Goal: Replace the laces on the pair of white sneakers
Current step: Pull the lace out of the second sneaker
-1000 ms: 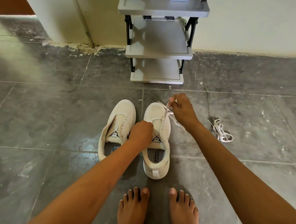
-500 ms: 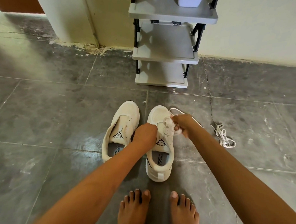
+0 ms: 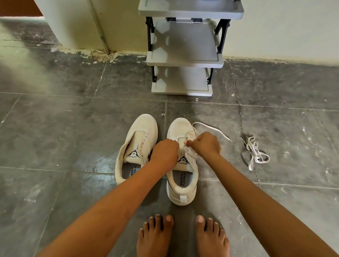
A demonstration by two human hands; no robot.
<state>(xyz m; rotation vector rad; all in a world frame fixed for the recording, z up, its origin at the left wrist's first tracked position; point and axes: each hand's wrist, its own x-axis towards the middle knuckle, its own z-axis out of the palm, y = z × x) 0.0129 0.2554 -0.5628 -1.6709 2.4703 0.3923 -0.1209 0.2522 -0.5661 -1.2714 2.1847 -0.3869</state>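
Observation:
Two white sneakers stand side by side on the grey tiled floor, toes pointing away from me. The left sneaker (image 3: 137, 144) has bare eyelets and no lace. The right sneaker (image 3: 182, 171) carries a white lace (image 3: 211, 128) at its eyelets; one end trails over the floor to the right. My left hand (image 3: 165, 152) grips the right sneaker's left eyelet edge, fingers curled. My right hand (image 3: 207, 144) pinches the lace over the tongue. What my left fingers hold beyond the shoe is hidden.
A loose white lace (image 3: 255, 153) lies bundled on the floor to the right. A grey shoe rack (image 3: 183, 58) stands against the wall straight ahead. My bare feet (image 3: 182, 238) are just behind the sneakers.
My right hand came down from beyond the toe, where it held the lace pulled up, to the eyelets over the tongue. The lace end now lies on the floor. My left hand stayed.

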